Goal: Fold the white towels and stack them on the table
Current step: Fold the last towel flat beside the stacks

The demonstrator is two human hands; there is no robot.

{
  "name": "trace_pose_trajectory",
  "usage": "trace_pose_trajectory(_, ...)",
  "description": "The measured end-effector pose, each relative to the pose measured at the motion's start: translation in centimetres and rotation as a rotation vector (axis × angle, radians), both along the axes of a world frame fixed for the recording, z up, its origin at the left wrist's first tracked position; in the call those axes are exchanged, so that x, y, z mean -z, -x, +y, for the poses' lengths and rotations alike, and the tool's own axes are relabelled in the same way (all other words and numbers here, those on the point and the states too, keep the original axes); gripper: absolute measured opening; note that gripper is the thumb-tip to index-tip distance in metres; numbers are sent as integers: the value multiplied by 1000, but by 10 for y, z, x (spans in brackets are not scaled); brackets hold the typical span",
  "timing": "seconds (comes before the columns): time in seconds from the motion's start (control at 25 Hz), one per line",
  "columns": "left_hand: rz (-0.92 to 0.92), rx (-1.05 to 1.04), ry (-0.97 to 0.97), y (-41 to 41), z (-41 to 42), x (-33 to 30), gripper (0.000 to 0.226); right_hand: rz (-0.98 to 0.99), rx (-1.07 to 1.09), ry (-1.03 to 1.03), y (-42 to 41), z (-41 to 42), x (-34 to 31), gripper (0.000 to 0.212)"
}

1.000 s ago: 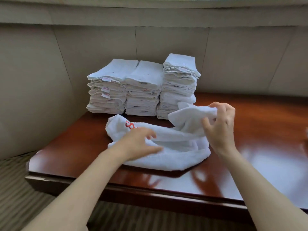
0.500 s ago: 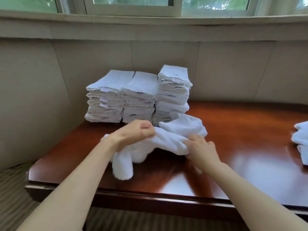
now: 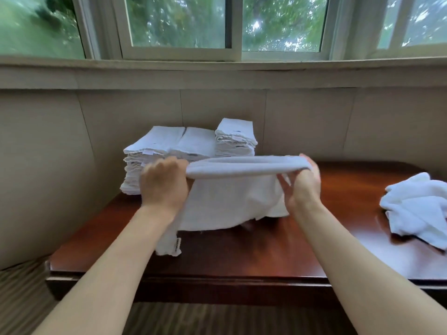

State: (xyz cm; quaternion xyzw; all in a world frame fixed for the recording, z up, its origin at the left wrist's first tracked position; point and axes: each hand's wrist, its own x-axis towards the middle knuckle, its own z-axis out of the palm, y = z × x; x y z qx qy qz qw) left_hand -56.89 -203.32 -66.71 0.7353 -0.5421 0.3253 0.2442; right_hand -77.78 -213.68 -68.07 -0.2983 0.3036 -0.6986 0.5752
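A white towel hangs stretched in the air above the brown wooden table. My left hand grips its upper left end and my right hand grips its upper right end. The top edge runs taut between the two hands, the cloth drapes down, and its lower left corner touches the tabletop. Behind it, against the wall, stand three stacks of folded white towels, partly hidden by the held towel and my left hand.
A loose heap of unfolded white towels lies at the table's right edge. A beige panelled wall and a window sill rise behind the table. Striped carpet lies below the table's front edge.
The towel was crumpled on the table under both hands. Now both hands have lifted it and pulled it out wide between them. The view has tilted upward.
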Motion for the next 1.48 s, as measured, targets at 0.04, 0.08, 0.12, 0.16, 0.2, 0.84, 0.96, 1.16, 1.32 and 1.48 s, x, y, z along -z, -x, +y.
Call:
trace_pose_trajectory(0.04,155,3,19,-2,4,-6,14,64,163,121,2,10,-13,18)
trace_pose_trajectory(0.08,299,44,110,-6,9,-13,16,190,334,256,3,20,-22,18)
trace_pose_trajectory(0.12,408,93,235,-11,15,-21,16,335,497,389,3,29,-28,19)
trace_pose_trajectory(0.16,464,116,379,-15,24,-30,20,468,637,505,4,37,-34,22)
trace_pose_trajectory(0.2,482,105,528,-17,34,-41,27,581,759,606,5,46,-42,26)
trace_pose_trajectory(0.84,-274,-218,-382,-113,-109,91,33,2254,-418,357,-19,-110,89,62)
trace_pose_trajectory(0.96,-217,127,-628,-60,-123,116,32,2108,-515,314,-14,-116,122,54)
trace_pose_trajectory(1.16,204,395,-981,10,-130,128,54,1807,-370,322,21,-106,104,37)
trace_pose_trajectory(1.32,73,218,-1005,36,-137,121,46,1968,-405,-31,60,-92,85,26)
trace_pose_trajectory(1.48,-121,425,-835,75,-156,128,40,2023,-623,-351,87,-86,66,41)
